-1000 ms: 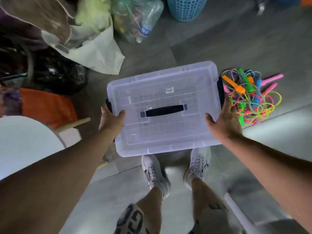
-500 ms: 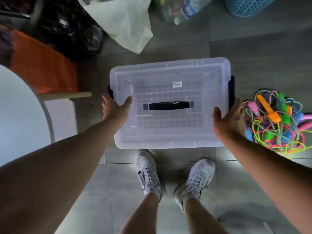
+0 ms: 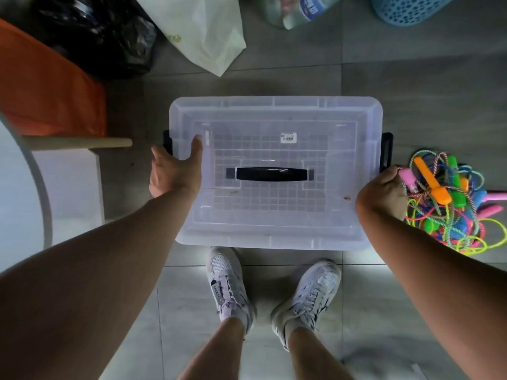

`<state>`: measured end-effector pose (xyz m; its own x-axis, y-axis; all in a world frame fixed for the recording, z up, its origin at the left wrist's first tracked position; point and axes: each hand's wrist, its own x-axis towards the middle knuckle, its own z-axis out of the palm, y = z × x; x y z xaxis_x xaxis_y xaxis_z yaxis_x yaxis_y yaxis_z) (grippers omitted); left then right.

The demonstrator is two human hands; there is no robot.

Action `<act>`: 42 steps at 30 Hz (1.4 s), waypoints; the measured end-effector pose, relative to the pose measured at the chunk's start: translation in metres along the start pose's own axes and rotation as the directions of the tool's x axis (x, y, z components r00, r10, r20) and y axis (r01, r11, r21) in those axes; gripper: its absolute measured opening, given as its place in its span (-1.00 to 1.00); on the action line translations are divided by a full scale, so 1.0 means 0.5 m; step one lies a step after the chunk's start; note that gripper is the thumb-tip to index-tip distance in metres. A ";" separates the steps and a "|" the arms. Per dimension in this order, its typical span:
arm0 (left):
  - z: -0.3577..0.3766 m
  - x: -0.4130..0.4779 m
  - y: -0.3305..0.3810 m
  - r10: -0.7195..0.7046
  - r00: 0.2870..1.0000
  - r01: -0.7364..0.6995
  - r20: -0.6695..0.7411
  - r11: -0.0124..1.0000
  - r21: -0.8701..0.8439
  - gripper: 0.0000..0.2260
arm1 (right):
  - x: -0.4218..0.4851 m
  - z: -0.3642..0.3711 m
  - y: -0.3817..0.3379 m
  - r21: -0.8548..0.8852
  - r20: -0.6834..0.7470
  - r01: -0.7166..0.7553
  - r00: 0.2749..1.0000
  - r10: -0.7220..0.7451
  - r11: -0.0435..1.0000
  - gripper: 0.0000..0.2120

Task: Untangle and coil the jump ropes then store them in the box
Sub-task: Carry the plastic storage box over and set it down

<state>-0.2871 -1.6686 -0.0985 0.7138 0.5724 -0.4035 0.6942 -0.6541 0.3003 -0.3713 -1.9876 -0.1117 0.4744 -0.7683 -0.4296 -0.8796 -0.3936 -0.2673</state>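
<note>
The grip of the left hand (image 3: 175, 174) is spread wide. Its thumb lies flat on the lid (image 3: 274, 116), and its fingers reach past the left edge of the box (image 3: 274, 242), by a black clip (image 3: 166, 141). The grip of the right hand (image 3: 381, 193) is curled at the box's right edge, just under the other clip (image 3: 386, 152). Its fingertips are hidden, so I cannot tell what they hold.

Two white shoes (image 3: 227, 286) stand on the grey floor (image 3: 411, 91) just in front of the box. The see-through box sits on the floor with its lid on and a black handle (image 3: 271, 174) in the middle. The jump ropes (image 3: 444, 204) lie in a bright tangled heap just right of the box, beside the right hand.

Behind the box are a white bag (image 3: 203, 31), a black bag (image 3: 104, 37) and a blue basket (image 3: 411, 9). An orange cloth (image 3: 46, 86) is off to the box's left.
</note>
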 end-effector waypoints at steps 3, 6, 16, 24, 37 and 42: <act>-0.008 0.017 -0.010 -0.032 0.999 0.034 0.040 0.998 -0.052 -0.28 | 0.020 -0.004 0.005 0.013 0.060 -0.052 0.997 0.051 0.999 -0.53; -0.010 0.028 -0.025 -0.109 0.982 0.123 0.151 0.988 -0.092 -0.19 | 0.034 -0.012 0.001 0.015 0.093 -0.073 0.993 0.071 0.997 -0.53; -0.042 -0.043 -0.073 -0.045 0.983 0.025 0.176 0.993 0.116 -0.32 | -0.037 -0.040 0.023 -0.051 0.158 0.195 0.970 -0.185 0.979 -0.43; -0.033 -0.097 -0.102 -0.203 0.935 0.218 0.291 0.976 -0.021 -0.28 | -0.080 -0.045 0.047 -0.131 0.273 0.018 0.962 0.018 0.991 -0.45; -0.149 -0.110 -0.045 -0.110 0.950 0.126 0.294 0.991 -0.036 -0.44 | -0.115 -0.155 -0.024 -0.080 0.193 0.040 0.981 -0.024 0.996 -0.51; -0.190 -0.068 0.048 0.099 0.974 -0.073 0.205 0.989 -0.127 -0.44 | -0.056 -0.206 -0.108 0.009 0.153 0.168 0.974 -0.168 0.986 -0.48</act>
<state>-0.2860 -1.6566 0.0045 0.7448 0.3917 -0.5403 0.6460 -0.6262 0.4365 -0.3410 -1.9969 0.0037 0.6151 -0.6051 -0.5054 -0.7868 -0.5128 -0.3437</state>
